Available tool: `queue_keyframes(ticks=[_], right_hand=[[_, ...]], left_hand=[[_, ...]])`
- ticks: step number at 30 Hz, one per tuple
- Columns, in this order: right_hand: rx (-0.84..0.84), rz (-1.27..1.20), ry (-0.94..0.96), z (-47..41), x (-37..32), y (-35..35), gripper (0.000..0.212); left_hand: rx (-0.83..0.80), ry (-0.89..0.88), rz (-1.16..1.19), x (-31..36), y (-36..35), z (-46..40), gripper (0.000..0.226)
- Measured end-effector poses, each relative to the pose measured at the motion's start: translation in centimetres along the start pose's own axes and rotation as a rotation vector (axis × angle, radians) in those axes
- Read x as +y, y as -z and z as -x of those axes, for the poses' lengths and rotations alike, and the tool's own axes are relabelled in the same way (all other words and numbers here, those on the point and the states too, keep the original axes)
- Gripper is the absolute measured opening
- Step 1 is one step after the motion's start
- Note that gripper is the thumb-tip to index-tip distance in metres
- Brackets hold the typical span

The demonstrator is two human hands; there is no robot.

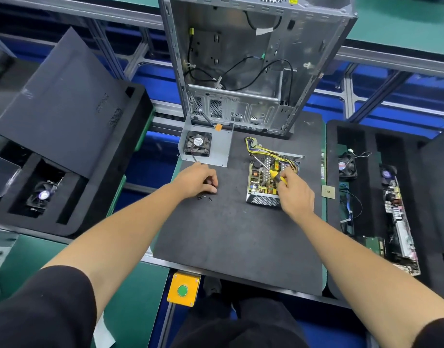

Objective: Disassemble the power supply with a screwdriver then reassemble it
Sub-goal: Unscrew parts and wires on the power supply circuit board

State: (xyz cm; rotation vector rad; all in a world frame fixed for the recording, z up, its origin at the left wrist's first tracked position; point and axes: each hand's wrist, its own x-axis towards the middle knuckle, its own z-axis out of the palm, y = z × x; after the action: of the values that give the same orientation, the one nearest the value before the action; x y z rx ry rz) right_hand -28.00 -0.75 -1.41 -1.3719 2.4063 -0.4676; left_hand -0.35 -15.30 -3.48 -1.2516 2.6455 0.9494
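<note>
Head view: right hand [294, 194] is gripping a yellow-handled screwdriver [272, 172] above the opened metal power supply [263, 187], while left hand [198, 180], fingers curled, is pinching small black screws [205, 196].

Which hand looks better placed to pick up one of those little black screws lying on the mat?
The left hand. Its fingertips sit right at the screws on the mat, while the right hand grips the screwdriver over the power supply.
</note>
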Motion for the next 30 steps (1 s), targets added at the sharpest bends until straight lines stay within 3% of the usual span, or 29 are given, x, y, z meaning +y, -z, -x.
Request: queue_keyframes(ticks=[4,10,16,20,26,30], right_hand=[[0.006,0.01,0.004,0.1,0.0,0.0,0.009],[0.017,0.025,0.0,0.1,-0.1,0.0,0.01],[0.031,0.057,0.002,0.1,-0.1,-0.1,0.012],[0.034,0.068,0.008,0.1,-0.1,-0.1,0.012],[0.044,0.095,0.007,0.1,-0.3,-0.1,0.012],[0.049,0.095,0.014,0.1,-0.3,-0.1,0.013]], left_hand=[[-0.003,-0.033,-0.133,0.9,-0.5,-0.7,0.021],[-0.05,-0.052,-0.165,0.9,-0.2,-1.1,0.006],[-0.052,0.072,0.262,0.2,0.1,-1.1,0.005],[-0.033,0.063,0.521,-0.7,0.9,-0.7,0.008],[-0.014,0.06,0.499,-1.1,0.7,-0.4,0.007],[-0.017,0.043,0.615,-0.5,0.7,-0.2,0.007]])
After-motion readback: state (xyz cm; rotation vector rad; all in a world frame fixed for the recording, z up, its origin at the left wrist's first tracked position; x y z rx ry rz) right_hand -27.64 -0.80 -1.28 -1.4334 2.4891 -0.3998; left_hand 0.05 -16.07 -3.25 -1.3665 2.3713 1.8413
